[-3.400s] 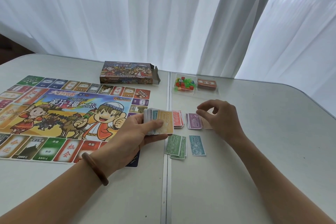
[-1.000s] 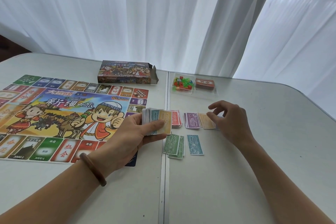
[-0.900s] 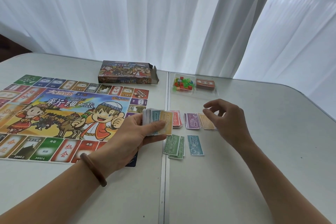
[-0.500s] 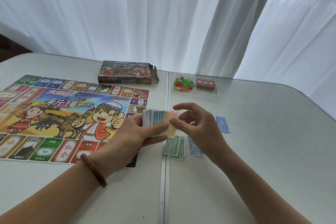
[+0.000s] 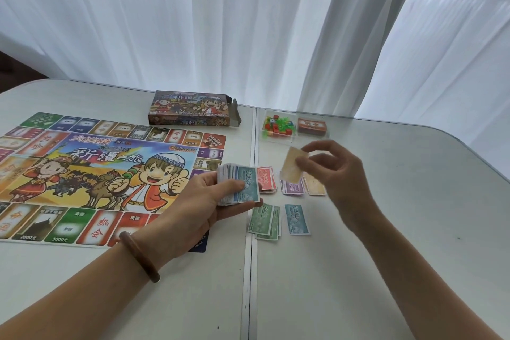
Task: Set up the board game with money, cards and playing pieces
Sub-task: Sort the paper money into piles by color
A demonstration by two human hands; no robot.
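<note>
White table (image 5: 386,270): left hand (image 5: 204,201) grips the money stack (image 5: 242,185) at the board (image 5: 82,174) edge, right hand (image 5: 339,174) pinches a tan note (image 5: 292,165).

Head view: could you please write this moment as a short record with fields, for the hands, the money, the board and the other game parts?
Left hand: grips the stack of bills, a teal 1000 on top
Right hand: pinches one tan bill, raised above the piles
Far row of money: red pile, purple pile, tan pile
Near row of money: green pile, teal bill
Game board: unfolded, left of the piles
Box: behind the board, end flap open
Clear tray: coloured pieces and card deck, beyond the piles
</note>
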